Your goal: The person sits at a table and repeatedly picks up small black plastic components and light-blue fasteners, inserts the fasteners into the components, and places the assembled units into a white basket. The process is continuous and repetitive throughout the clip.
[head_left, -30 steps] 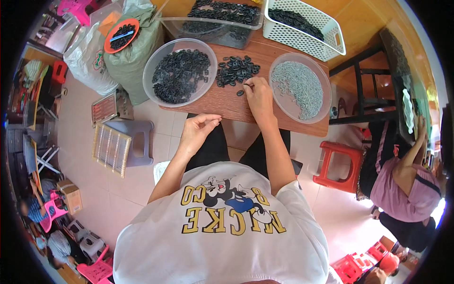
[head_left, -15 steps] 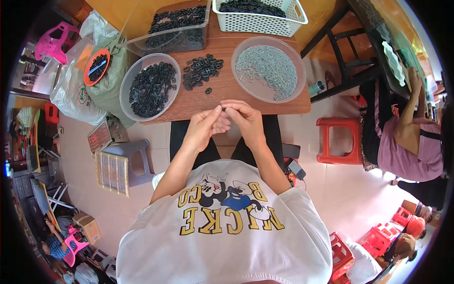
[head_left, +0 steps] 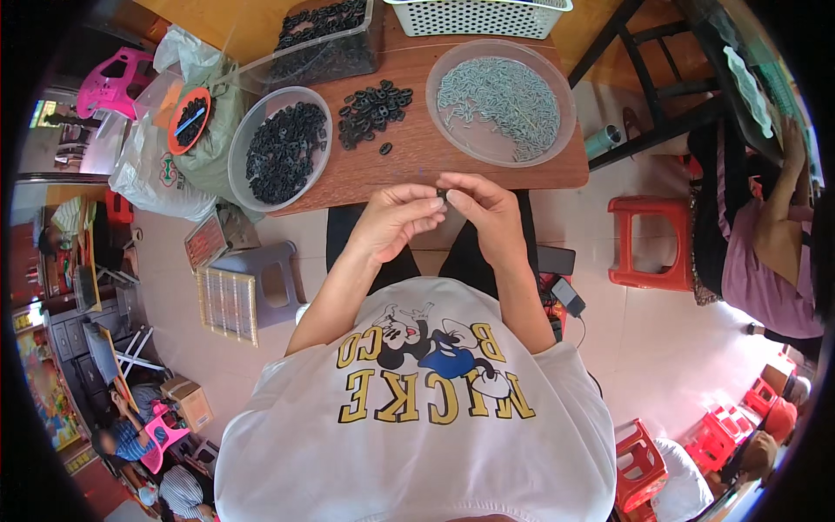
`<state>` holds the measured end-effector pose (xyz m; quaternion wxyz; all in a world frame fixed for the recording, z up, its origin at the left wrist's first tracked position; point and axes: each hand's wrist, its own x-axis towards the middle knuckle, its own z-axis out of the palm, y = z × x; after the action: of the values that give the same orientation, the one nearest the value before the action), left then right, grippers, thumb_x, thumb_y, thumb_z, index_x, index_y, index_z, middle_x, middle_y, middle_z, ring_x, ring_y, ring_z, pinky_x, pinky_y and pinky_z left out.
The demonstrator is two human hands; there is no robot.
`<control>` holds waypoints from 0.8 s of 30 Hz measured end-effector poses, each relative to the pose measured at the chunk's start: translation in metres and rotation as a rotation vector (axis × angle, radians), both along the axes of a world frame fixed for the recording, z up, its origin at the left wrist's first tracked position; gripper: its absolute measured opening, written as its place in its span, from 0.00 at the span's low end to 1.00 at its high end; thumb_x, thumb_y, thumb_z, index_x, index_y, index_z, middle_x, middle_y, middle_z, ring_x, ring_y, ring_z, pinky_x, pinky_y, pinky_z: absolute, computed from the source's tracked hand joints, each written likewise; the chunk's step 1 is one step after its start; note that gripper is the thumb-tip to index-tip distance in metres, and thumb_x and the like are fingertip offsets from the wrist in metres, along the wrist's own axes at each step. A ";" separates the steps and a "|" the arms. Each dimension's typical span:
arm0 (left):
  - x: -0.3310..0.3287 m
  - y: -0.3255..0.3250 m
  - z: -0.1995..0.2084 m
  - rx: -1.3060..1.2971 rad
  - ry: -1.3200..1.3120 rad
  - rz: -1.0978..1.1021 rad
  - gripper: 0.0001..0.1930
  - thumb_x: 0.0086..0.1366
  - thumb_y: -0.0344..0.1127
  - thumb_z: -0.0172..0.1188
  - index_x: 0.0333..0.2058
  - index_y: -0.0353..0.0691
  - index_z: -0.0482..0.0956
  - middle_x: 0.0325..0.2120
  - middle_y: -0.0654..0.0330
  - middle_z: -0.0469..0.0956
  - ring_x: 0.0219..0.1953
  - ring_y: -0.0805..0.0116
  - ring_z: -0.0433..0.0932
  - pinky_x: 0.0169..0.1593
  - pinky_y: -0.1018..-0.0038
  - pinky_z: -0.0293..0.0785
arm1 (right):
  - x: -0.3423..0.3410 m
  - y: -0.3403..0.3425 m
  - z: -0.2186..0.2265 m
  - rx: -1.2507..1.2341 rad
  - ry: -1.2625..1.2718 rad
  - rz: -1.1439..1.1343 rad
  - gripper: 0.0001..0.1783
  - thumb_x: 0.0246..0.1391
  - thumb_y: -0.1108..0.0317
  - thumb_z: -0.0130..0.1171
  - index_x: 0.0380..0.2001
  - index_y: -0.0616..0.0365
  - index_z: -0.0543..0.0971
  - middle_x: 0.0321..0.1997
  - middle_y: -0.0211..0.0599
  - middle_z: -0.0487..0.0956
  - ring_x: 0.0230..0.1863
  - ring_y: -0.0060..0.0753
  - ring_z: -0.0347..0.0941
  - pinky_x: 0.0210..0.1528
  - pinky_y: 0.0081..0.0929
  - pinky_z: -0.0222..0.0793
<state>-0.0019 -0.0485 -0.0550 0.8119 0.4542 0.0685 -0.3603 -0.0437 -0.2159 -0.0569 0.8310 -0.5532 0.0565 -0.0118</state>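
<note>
Just off the table's near edge, my left hand (head_left: 393,219) and right hand (head_left: 490,217) meet, fingertips pinched on a small black oval part (head_left: 442,193). The fingers cover most of it, and whether a screw is in it cannot be made out. Beyond them a loose pile of black oval parts (head_left: 376,111) lies on the brown table, with a single black part (head_left: 385,149) nearer me. A round clear tub of black parts (head_left: 287,152) stands to the left of the pile. On the right is a round clear tub (head_left: 461,143) holding many small silver screws (head_left: 504,100).
At the back stand a clear bin (head_left: 352,65) of black parts and a white perforated basket (head_left: 478,19). Stuffed sacks (head_left: 217,139) and an orange plate (head_left: 178,139) sit left of the table. A red stool (head_left: 648,242) stands right, near a seated person (head_left: 770,252).
My view has shifted, so the table sits higher in it. Both hands stay together at the small black part, with the fingertips slightly rearranged around it.
</note>
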 end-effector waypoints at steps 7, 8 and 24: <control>-0.003 -0.017 0.005 0.394 -0.448 0.029 0.06 0.57 0.26 0.62 0.34 0.32 0.81 0.27 0.59 0.80 0.28 0.76 0.78 0.33 0.82 0.74 | -0.007 -0.004 -0.012 -0.270 -0.029 -0.152 0.06 0.49 0.74 0.62 0.32 0.62 0.82 0.32 0.30 0.77 0.30 0.17 0.70 0.33 0.15 0.64; -0.004 -0.018 0.005 0.431 -0.477 0.010 0.06 0.57 0.26 0.62 0.34 0.32 0.81 0.27 0.60 0.80 0.28 0.76 0.77 0.33 0.82 0.74 | -0.008 -0.005 -0.010 -0.301 -0.024 -0.160 0.06 0.49 0.74 0.62 0.32 0.63 0.81 0.32 0.30 0.77 0.30 0.17 0.70 0.33 0.15 0.64; -0.010 -0.051 -0.003 0.550 -0.690 0.028 0.06 0.57 0.26 0.61 0.34 0.34 0.81 0.30 0.62 0.78 0.30 0.78 0.75 0.33 0.82 0.71 | -0.023 -0.016 -0.026 -0.262 0.034 -0.313 0.07 0.50 0.72 0.61 0.32 0.63 0.81 0.31 0.30 0.77 0.30 0.17 0.69 0.33 0.15 0.64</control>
<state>-0.0115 -0.0993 -0.0582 0.6410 0.7461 -0.1069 -0.1447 -0.0668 -0.2318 -0.0833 0.7388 -0.6413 0.1538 -0.1390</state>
